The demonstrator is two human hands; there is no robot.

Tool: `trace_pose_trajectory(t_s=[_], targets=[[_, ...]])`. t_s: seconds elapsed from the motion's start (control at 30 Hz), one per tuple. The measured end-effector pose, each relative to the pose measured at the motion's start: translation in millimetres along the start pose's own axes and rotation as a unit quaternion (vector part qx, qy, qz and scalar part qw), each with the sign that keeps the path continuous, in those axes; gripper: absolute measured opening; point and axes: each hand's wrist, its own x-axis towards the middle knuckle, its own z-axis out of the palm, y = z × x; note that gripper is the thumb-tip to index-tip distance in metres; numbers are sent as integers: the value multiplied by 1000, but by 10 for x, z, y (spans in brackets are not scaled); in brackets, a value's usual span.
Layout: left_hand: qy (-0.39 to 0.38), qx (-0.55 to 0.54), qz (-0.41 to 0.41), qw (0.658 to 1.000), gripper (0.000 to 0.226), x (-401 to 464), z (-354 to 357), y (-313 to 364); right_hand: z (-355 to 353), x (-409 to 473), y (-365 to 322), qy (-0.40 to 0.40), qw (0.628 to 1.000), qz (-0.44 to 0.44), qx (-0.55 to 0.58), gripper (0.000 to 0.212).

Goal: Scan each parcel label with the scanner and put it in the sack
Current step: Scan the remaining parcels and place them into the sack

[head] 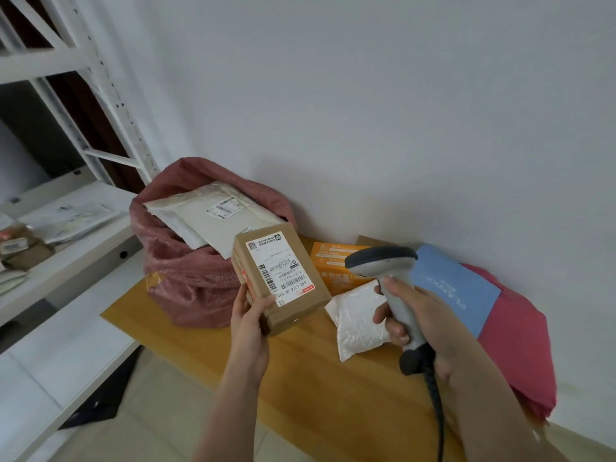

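My left hand (249, 323) grips a brown cardboard parcel (293, 295) by its near end, tilted, with its white barcode label (278, 266) facing up. My right hand (411, 315) holds the grey scanner (383, 261) by its handle; the scanner head sits just right of the parcel. The pink woven sack (190, 278) stands open behind the parcel on the left, with white mailers (213, 218) sticking out of its mouth. The scanner's black cable (436, 405) hangs down.
On the yellow-brown mat (320, 378) lie a white poly bag (358, 320), an orange box (333, 261), a blue envelope (450, 285) and a red mailer (520, 345). A white rack (66, 261) with other parcels stands at the left. A wall rises behind.
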Motion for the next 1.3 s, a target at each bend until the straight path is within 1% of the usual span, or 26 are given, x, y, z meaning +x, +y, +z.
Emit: trace_pose_trajectory(t_s=[0.07, 0.13, 0.2, 0.3, 0.4, 0.5, 0.53, 0.57, 0.63, 0.67, 0.73, 0.83, 0.9, 0.97, 1.03, 1.1, 1.13, 1.23, 1.3], targets=[[8, -3, 7, 1000, 81, 49, -65, 98, 99, 82, 33, -6, 1000, -1, 1, 50], [20, -16, 12, 1000, 78, 154, -142, 229, 193, 168, 67, -5, 1000, 5, -5, 45], [34, -20, 15, 999, 71, 315, -202, 368, 292, 272, 81, 4, 1000, 10, -9, 42], [24, -32, 8, 999, 63, 634, -267, 629, 487, 473, 64, 26, 1000, 10, 10, 43], [11, -26, 47, 998, 67, 1000, -317, 970, 757, 708, 18, 44, 999, 5, 24, 41], [21, -11, 70, 997, 66, 1453, -373, 1306, 1051, 939, 5, 53, 998, -9, 20, 43], [33, 1, 66, 997, 64, 1608, -373, 1393, 1128, 1004, 15, 56, 998, -10, 13, 45], [62, 39, 59, 996, 64, 1773, -377, 1463, 1197, 1062, 32, 58, 998, -8, 5, 47], [129, 179, 62, 973, 64, 2048, -402, 1508, 1292, 1123, 67, 56, 998, -10, -2, 50], [130, 226, 76, 962, 62, 2156, -417, 1504, 1331, 1157, 85, 59, 998, -14, 3, 52], [91, 269, 93, 954, 60, 2296, -427, 1436, 1363, 1207, 112, 69, 997, -18, 9, 54], [63, 309, 100, 944, 60, 2394, -470, 1303, 1380, 1260, 128, 98, 995, -11, 7, 52], [30, 301, 103, 948, 61, 2415, -504, 1252, 1395, 1291, 131, 111, 994, -10, 14, 57], [-5, 267, 80, 960, 62, 2412, -509, 1236, 1408, 1313, 128, 119, 993, -8, 23, 58], [-15, 237, 71, 969, 62, 2395, -487, 1241, 1413, 1323, 121, 122, 992, -6, 25, 56], [9, 245, 87, 966, 61, 2376, -451, 1246, 1415, 1318, 112, 121, 992, -7, 26, 57], [38, 270, 98, 957, 58, 2362, -426, 1249, 1407, 1309, 109, 120, 992, -6, 29, 57], [134, 354, 127, 917, 50, 2261, -327, 1234, 1333, 1248, 112, 129, 991, 3, 30, 52], [165, 371, 163, 899, 43, 2132, -227, 1217, 1263, 1192, 111, 135, 990, 15, 23, 51]])
